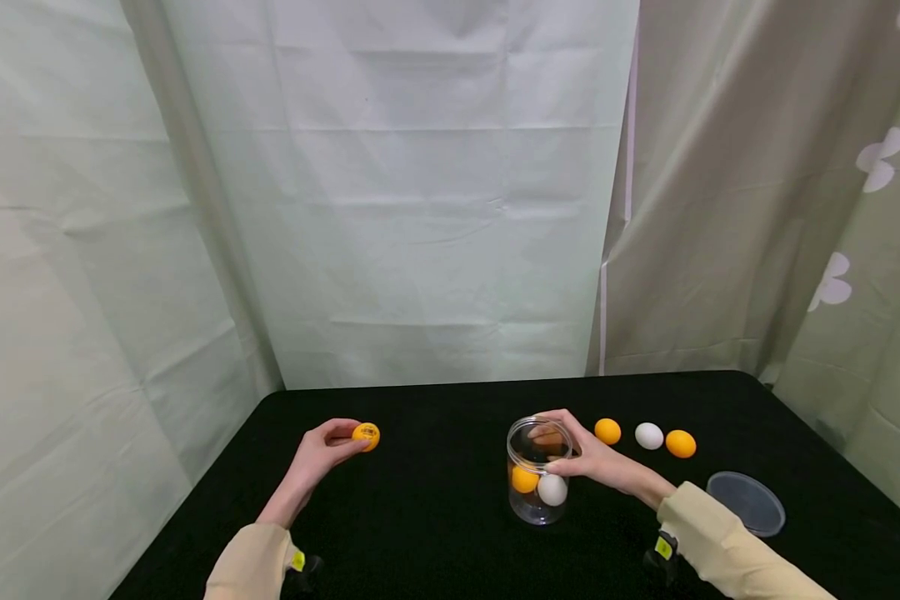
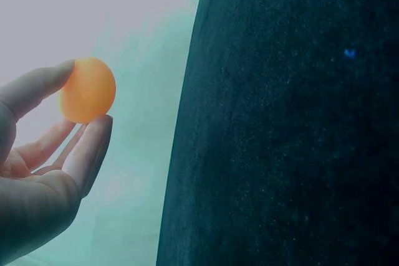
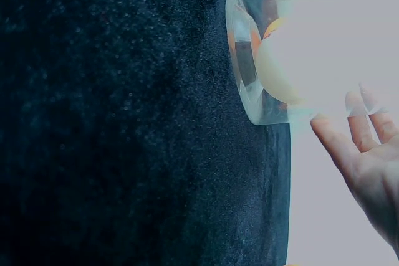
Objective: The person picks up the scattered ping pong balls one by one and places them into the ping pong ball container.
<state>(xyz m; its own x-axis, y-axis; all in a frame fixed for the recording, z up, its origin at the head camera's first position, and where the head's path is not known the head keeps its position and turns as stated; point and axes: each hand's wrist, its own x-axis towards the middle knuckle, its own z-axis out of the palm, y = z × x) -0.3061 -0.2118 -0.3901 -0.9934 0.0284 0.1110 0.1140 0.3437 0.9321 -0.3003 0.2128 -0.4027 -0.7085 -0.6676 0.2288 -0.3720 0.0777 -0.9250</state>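
My left hand (image 1: 321,454) pinches an orange ping-pong ball (image 1: 367,436) with dark print on it, over the left part of the table. In the left wrist view, thumb and fingertips hold that ball (image 2: 88,90) from opposite sides. My right hand (image 1: 591,457) grips a clear lidless jar (image 1: 534,510) by its upper part, thumb at the near side and fingers around the back. Inside the jar are an orange ball (image 1: 524,479) and a white ball (image 1: 552,490). The right wrist view shows the jar (image 3: 249,110) and white ball in strong glare.
Right of the jar, an orange ball (image 1: 607,431), a white ball (image 1: 648,436) and another orange ball (image 1: 680,443) lie in a row on the black tabletop (image 1: 435,533). A translucent round lid (image 1: 746,502) lies beside my right sleeve. Pale curtains (image 1: 435,208) hang behind.
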